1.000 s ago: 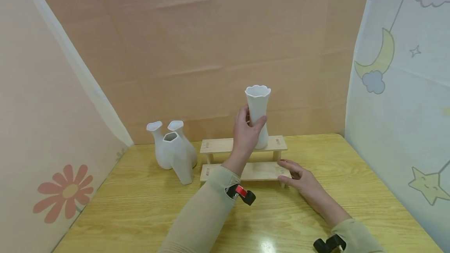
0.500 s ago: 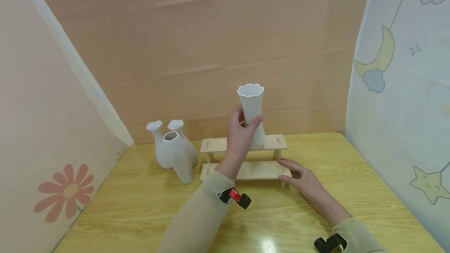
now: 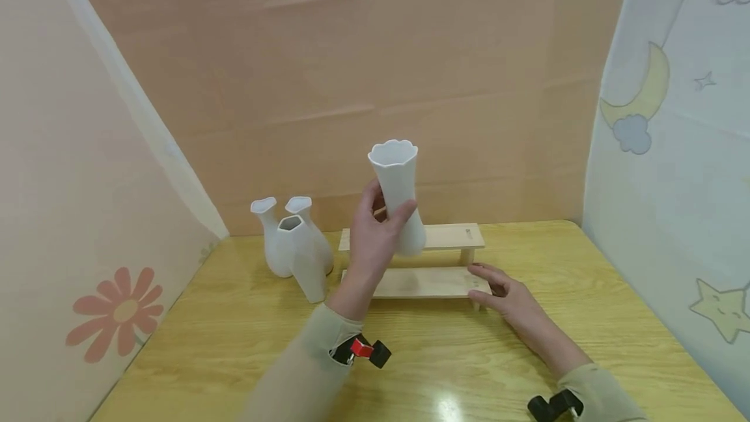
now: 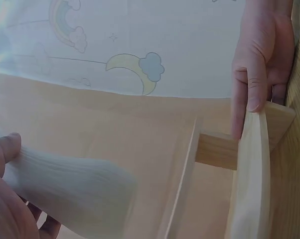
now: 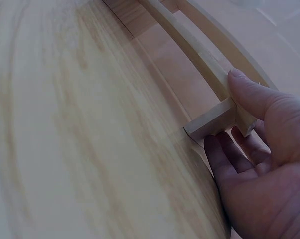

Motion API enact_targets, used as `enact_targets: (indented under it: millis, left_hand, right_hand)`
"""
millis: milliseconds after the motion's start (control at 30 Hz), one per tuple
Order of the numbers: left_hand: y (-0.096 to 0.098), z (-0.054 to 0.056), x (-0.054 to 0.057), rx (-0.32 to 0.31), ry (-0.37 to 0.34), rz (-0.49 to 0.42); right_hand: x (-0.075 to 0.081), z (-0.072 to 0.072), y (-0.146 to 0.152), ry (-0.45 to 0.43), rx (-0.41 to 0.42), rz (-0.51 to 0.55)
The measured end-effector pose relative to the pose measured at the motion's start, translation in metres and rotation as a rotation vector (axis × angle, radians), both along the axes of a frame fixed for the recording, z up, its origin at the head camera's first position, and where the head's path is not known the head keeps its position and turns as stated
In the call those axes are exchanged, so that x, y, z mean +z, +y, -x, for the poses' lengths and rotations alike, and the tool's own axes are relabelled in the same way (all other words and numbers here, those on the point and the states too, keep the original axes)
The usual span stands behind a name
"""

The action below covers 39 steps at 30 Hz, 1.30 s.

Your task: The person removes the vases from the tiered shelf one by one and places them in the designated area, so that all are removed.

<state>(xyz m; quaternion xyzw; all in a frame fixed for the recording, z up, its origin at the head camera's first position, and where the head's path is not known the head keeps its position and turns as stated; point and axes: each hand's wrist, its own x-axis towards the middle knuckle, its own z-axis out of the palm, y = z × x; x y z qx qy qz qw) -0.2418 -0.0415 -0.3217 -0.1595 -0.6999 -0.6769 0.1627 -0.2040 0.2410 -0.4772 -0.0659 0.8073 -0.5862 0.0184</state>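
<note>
A white vase (image 3: 396, 178) with a scalloped rim is gripped round its middle by my left hand (image 3: 375, 233). It leans a little, its base in front of the two-tier wooden stand's upper board (image 3: 448, 237). Motion blurs the vase (image 4: 75, 191) in the left wrist view, where its base looks apart from the boards. My right hand (image 3: 506, 295) holds the right end of the lower board (image 3: 424, 282). Up close in the right wrist view, the thumb lies on the board's edge and the fingers (image 5: 222, 154) curl beside the short leg (image 5: 210, 122).
Left of the stand, several white vase shapes cluster together: a narrow-necked pair (image 3: 272, 239) behind a slanted one (image 3: 305, 259) with an angular mouth. A wood-grain table (image 3: 205, 344) lies under everything. An orange-brown backdrop (image 3: 305, 83) and patterned side walls (image 3: 674, 168) enclose it.
My left hand has carried the vase leftward along the stand and tilted it off the upper board. The right hand keeps its place at the lower board's end. The view has shifted slightly.
</note>
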Motion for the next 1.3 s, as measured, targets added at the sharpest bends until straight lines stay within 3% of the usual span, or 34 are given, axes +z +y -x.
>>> enact_targets:
  millis: [200, 400, 600, 800, 1000, 1300]
  left_hand:
    - [-0.022, -0.013, 0.009, -0.008, 0.051, 0.017]
    - [-0.053, -0.026, 0.014, 0.057, 0.065, 0.06]
    - [-0.084, -0.037, 0.018, 0.089, 0.094, 0.025]
    - [-0.118, -0.046, 0.019, 0.126, 0.052, 0.038]
    - [-0.152, -0.058, 0.019, 0.226, -0.022, 0.108]
    - [-0.185, -0.061, 0.013, 0.353, 0.011, 0.106]
  right_hand:
    - [0.0, 0.001, 0.005, -0.004, -0.012, -0.034]
    - [0.001, 0.002, 0.004, -0.008, -0.012, -0.033]
    - [0.004, 0.002, 0.005, 0.004, -0.003, -0.019]
    - [0.003, 0.002, 0.006, 0.0, 0.004, -0.022]
    - [0.005, 0.002, 0.005, 0.021, 0.026, 0.005]
    - [0.003, 0.003, 0.009, 0.007, 0.02, -0.013]
